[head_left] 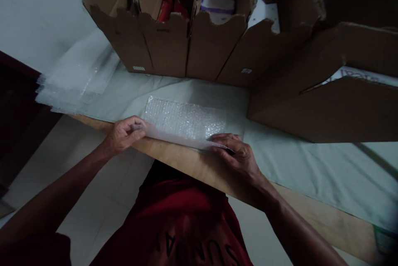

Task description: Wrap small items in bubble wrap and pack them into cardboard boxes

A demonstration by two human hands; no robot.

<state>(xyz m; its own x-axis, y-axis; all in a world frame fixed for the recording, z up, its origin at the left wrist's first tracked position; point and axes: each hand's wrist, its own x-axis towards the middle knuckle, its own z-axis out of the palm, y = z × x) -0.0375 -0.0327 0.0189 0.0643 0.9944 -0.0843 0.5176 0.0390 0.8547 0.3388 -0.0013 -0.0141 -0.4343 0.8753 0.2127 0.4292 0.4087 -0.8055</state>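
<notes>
A rectangular piece of bubble wrap lies on the pale cloth near the table's front edge. My left hand is closed, pinching the wrap's near left corner. My right hand presses its near right corner with the fingers together, and something thin and dark shows under the fingertips. Both hands sit right at the wooden table edge.
A row of open cardboard boxes stands behind the wrap, holding red and white packets. A large cardboard box lies at the right. A stack of clear plastic sheets overhangs the table's left end.
</notes>
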